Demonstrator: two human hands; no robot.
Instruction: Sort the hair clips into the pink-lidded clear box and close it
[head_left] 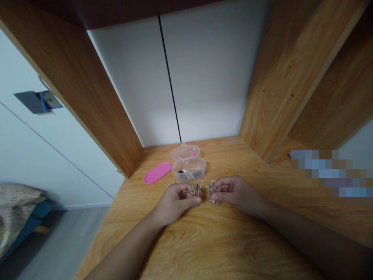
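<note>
Lower centre: left hand (175,199) and right hand (236,193) each closely pinch small, silvery, looped metal pieces (199,187); light fingertip pressure suits.

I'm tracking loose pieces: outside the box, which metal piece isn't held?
The metal piece behind the left hand, near the pink tray; the others are held.

From my remote feed I can't make out the small shiny pieces (198,187) partly covered by the left hand (177,200) and right hand (233,192), the blurred contents (189,173) inside the clear box (201,165), or whatever the pixelated patch (329,177) hides, and both forearms (134,239) run out of frame.
</note>
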